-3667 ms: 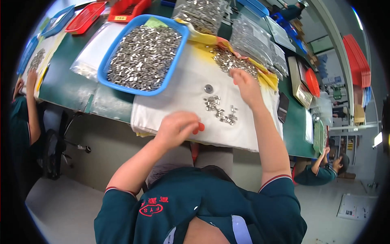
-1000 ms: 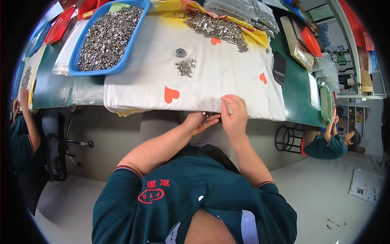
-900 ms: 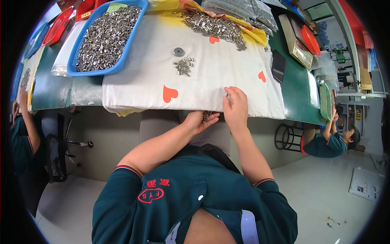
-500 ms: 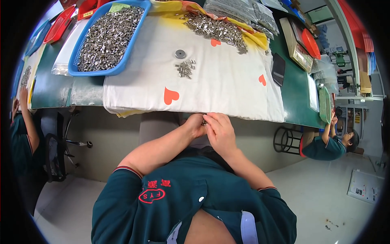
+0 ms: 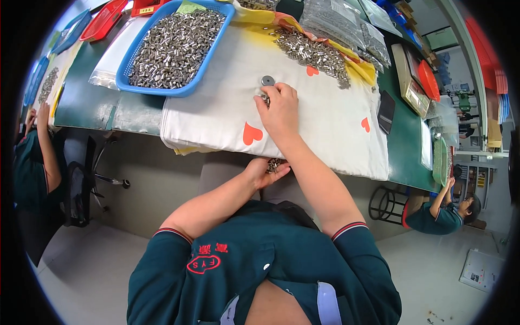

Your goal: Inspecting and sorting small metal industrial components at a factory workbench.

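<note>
Cupped at the table's front edge, my left hand point(image 5: 261, 174) holds a clump of small metal cylinders point(image 5: 274, 164) in its palm. My right hand point(image 5: 281, 111) is out over the white cloth point(image 5: 206, 116), its fingers curled down on a small pile of loose metal cylinders point(image 5: 265, 99). The fingers cover most of that pile, so how many pieces they grip is hidden. Just beyond the fingertips lies a round grey metal disc point(image 5: 268, 80) with a hole in its middle.
A blue basket point(image 5: 123, 70) full of metal cylinders stands at the left. More cylinders point(image 5: 314, 51) are heaped along the cloth's far edge, by plastic bags point(image 5: 333, 24). A dark phone-like slab point(image 5: 386, 111) lies at the right. Co-workers sit on both sides.
My right hand has left my left hand and reached forward to the small pile on the cloth. My left hand stays low, its clump of cylinders now visible. The view has shifted slightly.
</note>
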